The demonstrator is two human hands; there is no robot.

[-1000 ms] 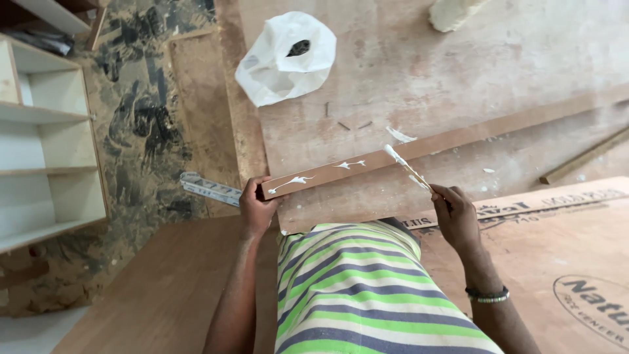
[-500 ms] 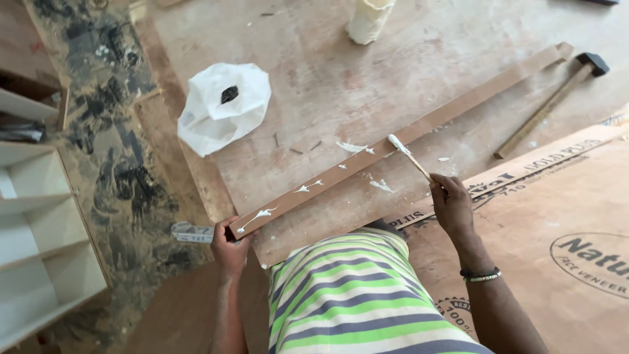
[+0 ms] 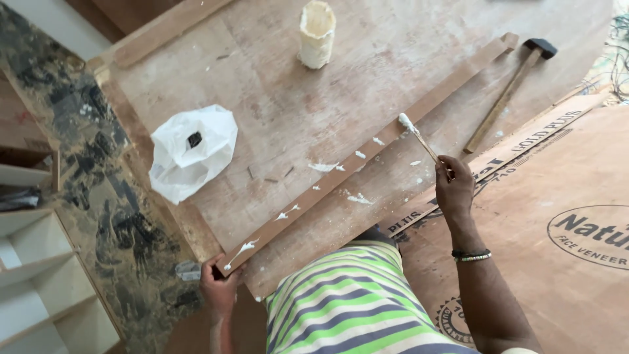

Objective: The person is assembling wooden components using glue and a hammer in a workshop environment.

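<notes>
A long narrow brown wooden strip [image 3: 419, 111] lies diagonally across a plywood board [image 3: 275, 98], with dabs of white glue along it. My left hand [image 3: 219, 288] grips the strip's near end at the board's corner. My right hand [image 3: 454, 189] holds a thin stick [image 3: 422, 143] whose glue-covered tip touches the strip past its middle. A striped green, white and purple shirt [image 3: 357, 305] fills the bottom of the view.
A glue-smeared pot [image 3: 317, 33] stands at the far side of the board. A white plastic bag [image 3: 190, 151] lies at the left edge, a hammer [image 3: 508, 88] at the right. A printed veneer sheet [image 3: 563, 216] lies on the right; white shelves [image 3: 33, 282] stand at the left.
The view has swung right and up, bringing the pot and the whole hammer into sight. My right hand has carried the stick further along the strip, leaving more glue dabs behind it.
</notes>
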